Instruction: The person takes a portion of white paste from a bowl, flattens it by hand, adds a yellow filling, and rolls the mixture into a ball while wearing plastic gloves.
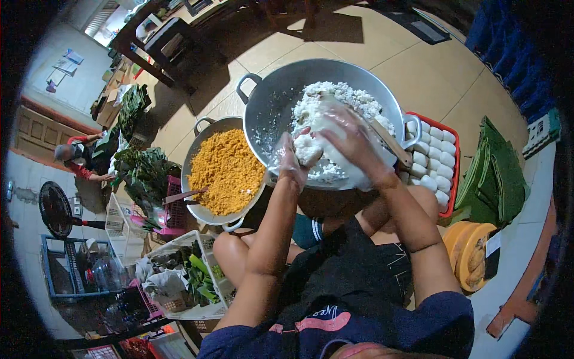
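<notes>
A lump of white rice [308, 150] rests in my left hand [288, 155], which wears a clear plastic glove. My right hand [352, 139], gloved the same way and blurred, is just right of the lump with its fingers spread; I see nothing gripped in it. Both hands are over a large two-handled metal wok [273, 107]. Loose white rice [341, 92] is heaped in the wok's far right part, with grains stuck to the wall at left. A wooden utensil handle [392, 143] leans across the wok's right rim, partly behind my right hand.
Left is a second wok of orange-yellow crumbly food [226, 170] with a utensil [184, 196]. A red tray [457, 148] at right holds several white rice blocks [434, 157]. Folded green leaves [493, 179] and orange round containers [471, 256] lie beyond. Another person [80, 155] handles leaves far left.
</notes>
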{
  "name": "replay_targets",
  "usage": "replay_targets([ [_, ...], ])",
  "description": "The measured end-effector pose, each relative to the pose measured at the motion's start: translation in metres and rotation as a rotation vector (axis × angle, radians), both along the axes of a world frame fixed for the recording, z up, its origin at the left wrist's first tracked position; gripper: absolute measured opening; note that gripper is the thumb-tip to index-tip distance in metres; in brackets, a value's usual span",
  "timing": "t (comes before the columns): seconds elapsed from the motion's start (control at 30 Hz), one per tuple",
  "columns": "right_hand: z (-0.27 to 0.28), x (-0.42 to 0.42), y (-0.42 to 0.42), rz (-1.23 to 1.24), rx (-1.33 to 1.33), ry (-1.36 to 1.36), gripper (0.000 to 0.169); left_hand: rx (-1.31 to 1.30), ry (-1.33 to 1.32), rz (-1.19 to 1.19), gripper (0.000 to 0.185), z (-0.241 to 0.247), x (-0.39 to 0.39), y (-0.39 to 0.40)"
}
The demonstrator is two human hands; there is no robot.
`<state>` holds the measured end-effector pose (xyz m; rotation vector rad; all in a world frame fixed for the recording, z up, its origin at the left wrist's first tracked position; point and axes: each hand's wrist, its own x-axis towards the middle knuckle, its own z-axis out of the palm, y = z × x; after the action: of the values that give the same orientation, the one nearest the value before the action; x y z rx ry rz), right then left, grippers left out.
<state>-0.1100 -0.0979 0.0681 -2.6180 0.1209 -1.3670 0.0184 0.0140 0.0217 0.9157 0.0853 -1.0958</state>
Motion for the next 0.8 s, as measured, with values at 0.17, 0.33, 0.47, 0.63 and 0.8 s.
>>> replay_targets([
  [0.17, -0.017, 0.011, 0.043, 0.228, -0.014, 0.077, 0.040, -0.364, 0.188, -0.275, 0.057, -0.015, -0.006, 0.009],
  [0.33, -0.029, 0.018, 0.012, 0.615, 0.372, 0.420, 0.034, -0.604, 0.255, -0.432, 0.057, -0.027, -0.010, 0.016],
  [0.47, -0.017, 0.032, -0.017, 0.384, -0.125, -0.080, 0.023, -0.109, 0.125, -0.113, 0.056, 0.006, -0.032, -0.007],
  [0.63, 0.002, 0.035, 0.022, 0.308, 0.390, 0.184, 0.034, -0.166, -0.147, -0.204, 0.054, 0.022, -0.034, 0.005],
  [0.8, -0.002, 0.045, 0.023, 0.258, 0.313, 0.149, 0.041, -0.183, 0.062, 0.042, 0.061, 0.021, -0.044, 0.003],
])
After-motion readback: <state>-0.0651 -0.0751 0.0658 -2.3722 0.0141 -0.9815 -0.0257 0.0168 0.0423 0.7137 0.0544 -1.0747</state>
